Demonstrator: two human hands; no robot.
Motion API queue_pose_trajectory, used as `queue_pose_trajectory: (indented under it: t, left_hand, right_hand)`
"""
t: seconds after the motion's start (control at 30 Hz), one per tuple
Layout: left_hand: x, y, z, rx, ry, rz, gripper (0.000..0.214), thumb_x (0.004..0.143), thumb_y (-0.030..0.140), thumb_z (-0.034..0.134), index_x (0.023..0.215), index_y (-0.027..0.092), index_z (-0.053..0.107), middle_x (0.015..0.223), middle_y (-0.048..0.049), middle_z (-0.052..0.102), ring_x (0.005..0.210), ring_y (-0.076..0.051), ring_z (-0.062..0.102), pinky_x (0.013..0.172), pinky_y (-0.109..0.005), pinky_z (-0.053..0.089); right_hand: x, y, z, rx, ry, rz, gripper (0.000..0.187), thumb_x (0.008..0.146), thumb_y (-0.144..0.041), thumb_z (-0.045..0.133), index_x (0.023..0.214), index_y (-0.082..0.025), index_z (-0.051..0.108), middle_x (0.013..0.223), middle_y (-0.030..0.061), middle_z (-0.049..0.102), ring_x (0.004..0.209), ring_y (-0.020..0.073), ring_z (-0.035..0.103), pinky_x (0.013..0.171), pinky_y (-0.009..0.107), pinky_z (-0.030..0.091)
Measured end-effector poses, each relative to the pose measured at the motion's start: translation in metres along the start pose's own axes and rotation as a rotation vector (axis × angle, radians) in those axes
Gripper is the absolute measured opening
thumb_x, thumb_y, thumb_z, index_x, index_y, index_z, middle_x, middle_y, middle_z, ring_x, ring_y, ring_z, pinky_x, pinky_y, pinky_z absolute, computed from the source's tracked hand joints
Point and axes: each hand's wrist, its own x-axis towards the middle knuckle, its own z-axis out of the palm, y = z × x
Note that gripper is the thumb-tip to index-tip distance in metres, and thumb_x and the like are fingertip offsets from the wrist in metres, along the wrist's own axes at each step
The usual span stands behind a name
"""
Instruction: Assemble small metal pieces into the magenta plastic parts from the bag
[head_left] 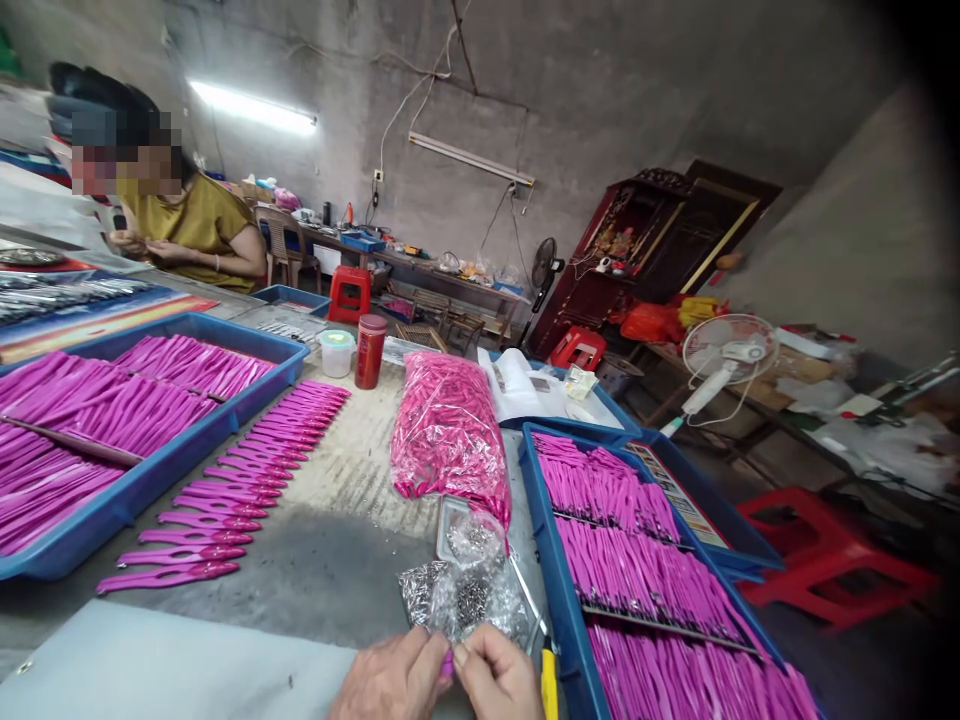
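Fingers (426,652) of both bare hands are drawn together in a close pinch at a worktable (341,560), a small purple piece (448,665) caught between them. The left hand (391,680) grips the piece from one side, and the right hand (499,678), its fingers curled, grips it from the other. Only a sliver of purple shows between the fingertips; the rest is hidden by the hands. The piece sits at the near edge of the view, just in front of a clear plastic bag (480,600) of small metal parts. A yellow-handled tool (549,680) lies just beside the right hand, next to a blue tray (556,600) packed with purple tweezers-like pieces (622,560). Beyond the left hand, similar pieces (199,520) lie in a long row beside a second blue tray (142,512). A bulging bag of pink parts (448,425) rests farther back, near a red canister (370,352). Across the room, a co-worker in a mustard top (196,225) sits with both hands raised together.
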Motion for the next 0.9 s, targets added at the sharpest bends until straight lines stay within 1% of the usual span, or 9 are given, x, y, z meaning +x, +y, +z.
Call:
queue_pose_trajectory:
  t: [0.07, 0.2, 0.3, 0.37, 0.4, 0.5, 0.6, 0.73, 0.9]
  left_hand:
    - [-0.001, -0.006, 0.001, -0.007, 0.012, -0.037, 0.035, 0.095, 0.022, 0.018, 0.071, 0.021, 0.044, 0.053, 0.0035, 0.049, 0.039, -0.011, 0.051, 0.037, -0.02, 0.035]
    - [-0.005, -0.021, 0.0, 0.004, -0.052, -0.085, 0.028, 0.094, 0.021, 0.022, 0.08, 0.02, 0.047, 0.059, 0.0022, 0.053, 0.045, -0.012, 0.055, 0.042, -0.02, 0.039]
    - [-0.007, -0.03, 0.001, 0.041, -0.048, -0.095, 0.023, 0.094, 0.02, 0.026, 0.086, 0.019, 0.047, 0.061, 0.002, 0.053, 0.047, -0.012, 0.056, 0.043, -0.02, 0.04]
    - [-0.01, -0.034, 0.005, 0.044, -0.037, -0.089, 0.021, 0.093, 0.02, 0.028, 0.088, 0.019, 0.048, 0.061, 0.0021, 0.054, 0.047, -0.012, 0.056, 0.043, -0.021, 0.04]
    - [-0.011, -0.034, 0.008, 0.042, -0.031, -0.092, 0.02, 0.093, 0.019, 0.028, 0.088, 0.019, 0.048, 0.061, 0.0022, 0.053, 0.047, -0.012, 0.055, 0.043, -0.021, 0.04]
    - [-0.014, -0.035, 0.017, 0.038, 0.008, -0.116, 0.023, 0.093, 0.019, 0.025, 0.085, 0.02, 0.047, 0.06, 0.0024, 0.052, 0.047, -0.012, 0.055, 0.044, -0.02, 0.041]
    - [-0.016, -0.035, 0.023, 0.054, 0.059, -0.127, 0.028, 0.094, 0.019, 0.02, 0.082, 0.02, 0.045, 0.057, 0.0029, 0.051, 0.044, -0.011, 0.054, 0.044, -0.02, 0.04]
    - [-0.017, -0.036, 0.027, 0.061, 0.105, -0.116, 0.029, 0.094, 0.02, 0.02, 0.081, 0.02, 0.046, 0.056, 0.0031, 0.05, 0.042, -0.012, 0.052, 0.04, -0.021, 0.038]
    - [-0.015, -0.037, 0.029, 0.041, 0.157, -0.123, 0.028, 0.094, 0.02, 0.023, 0.079, 0.02, 0.046, 0.055, 0.004, 0.049, 0.04, -0.011, 0.051, 0.039, -0.02, 0.037]
  right_hand:
    - [0.006, -0.008, -0.001, -0.125, -0.042, -0.058, 0.039, 0.071, -0.047, 0.053, 0.045, -0.019, 0.046, 0.04, -0.0074, 0.034, 0.04, 0.0082, 0.031, 0.039, 0.021, 0.025]
    - [0.029, -0.041, -0.005, -0.474, -0.121, -0.239, 0.031, 0.08, -0.032, 0.044, 0.053, -0.02, 0.052, 0.047, -0.0039, 0.05, 0.047, 0.0112, 0.046, 0.045, 0.022, 0.029]
    - [0.058, -0.066, -0.004, -0.71, -0.166, -0.322, 0.023, 0.083, -0.024, 0.044, 0.068, -0.02, 0.06, 0.064, -0.0006, 0.062, 0.062, 0.0136, 0.056, 0.057, 0.021, 0.037]
    - [0.081, -0.075, 0.003, -0.873, -0.168, -0.345, 0.019, 0.083, -0.019, 0.045, 0.079, -0.022, 0.064, 0.075, 0.0006, 0.066, 0.072, 0.0144, 0.06, 0.064, 0.021, 0.039]
    - [0.093, -0.077, 0.007, -0.906, -0.171, -0.349, 0.02, 0.083, -0.018, 0.045, 0.083, -0.022, 0.065, 0.08, 0.0013, 0.067, 0.076, 0.0147, 0.061, 0.067, 0.021, 0.04]
    - [0.125, -0.073, 0.024, -0.975, -0.179, -0.342, 0.025, 0.081, -0.016, 0.045, 0.095, -0.022, 0.066, 0.087, 0.0058, 0.067, 0.082, 0.018, 0.062, 0.07, 0.024, 0.041]
    - [0.146, -0.064, 0.039, -1.041, -0.215, -0.338, 0.029, 0.077, -0.012, 0.047, 0.094, -0.023, 0.067, 0.087, 0.007, 0.067, 0.082, 0.0198, 0.062, 0.069, 0.026, 0.041]
    - [0.16, -0.052, 0.05, -1.106, -0.265, -0.332, 0.033, 0.073, -0.007, 0.045, 0.091, -0.022, 0.068, 0.085, 0.0084, 0.066, 0.079, 0.0213, 0.063, 0.065, 0.027, 0.041]
    - [0.169, -0.042, 0.052, -1.1, -0.31, -0.361, 0.028, 0.074, -0.009, 0.045, 0.087, -0.02, 0.068, 0.086, 0.0086, 0.064, 0.078, 0.0211, 0.061, 0.066, 0.028, 0.041]
